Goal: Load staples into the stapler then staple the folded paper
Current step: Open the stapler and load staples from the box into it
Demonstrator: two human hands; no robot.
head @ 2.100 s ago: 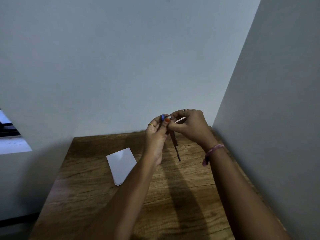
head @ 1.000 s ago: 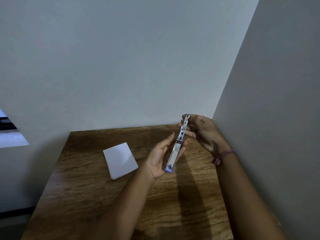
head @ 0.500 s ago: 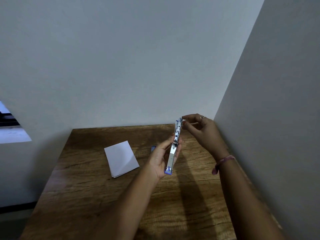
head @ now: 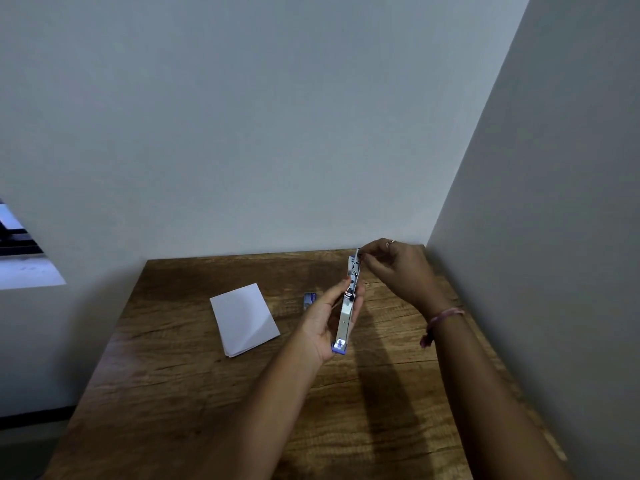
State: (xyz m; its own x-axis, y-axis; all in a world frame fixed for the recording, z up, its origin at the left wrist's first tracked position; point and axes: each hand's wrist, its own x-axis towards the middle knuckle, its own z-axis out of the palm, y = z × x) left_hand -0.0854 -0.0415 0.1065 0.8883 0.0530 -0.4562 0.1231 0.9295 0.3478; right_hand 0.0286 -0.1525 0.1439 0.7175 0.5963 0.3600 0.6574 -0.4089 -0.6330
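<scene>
Since half a second ago, little is being shifted: the stapler (head: 348,303) is still being gripped upright above the tabletop (head: 194,393) by the left hand (head: 327,323). Its top end is being pinched by the right hand (head: 398,268). Paper (head: 244,318) is lying left of the hands.

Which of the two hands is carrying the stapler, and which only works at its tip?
The left hand carries the stapler, fingers wrapped along its body. The right hand, the one with the pink wristband, only pinches at the far tip.

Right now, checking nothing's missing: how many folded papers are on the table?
1. The folded paper lies flat on the table, left of the hands; nothing visibly hides another.
</scene>
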